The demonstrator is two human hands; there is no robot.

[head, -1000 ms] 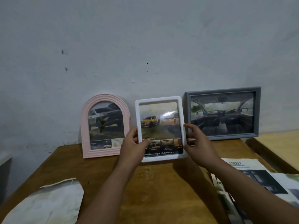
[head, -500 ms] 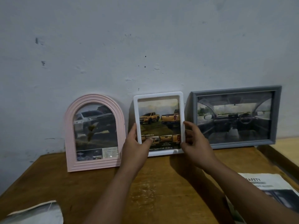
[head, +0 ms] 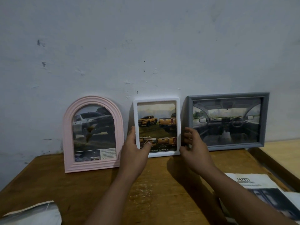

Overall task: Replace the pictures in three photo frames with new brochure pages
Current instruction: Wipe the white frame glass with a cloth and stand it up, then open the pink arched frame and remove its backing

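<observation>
Three frames lean upright against the wall at the back of the wooden table (head: 162, 184). An arched pink frame (head: 93, 133) stands on the left and a grey landscape frame (head: 227, 121) on the right. Between them is a white frame (head: 157, 127) showing yellow pickup trucks. My left hand (head: 135, 150) grips the white frame's lower left edge, thumb on the glass. My right hand (head: 194, 146) hovers at its lower right edge. Its fingers are spread, with a narrow dark gap to the frame.
Brochure pages (head: 266, 195) headed "SAFETY" lie at the table's right front. A crumpled pale sheet (head: 32, 213) sits at the left front corner. A second, lighter table (head: 284, 155) adjoins on the right. The pale wall stands directly behind the frames.
The white frame went from held above the table to standing against the wall between the other two. My right hand's fingers have come off its edge.
</observation>
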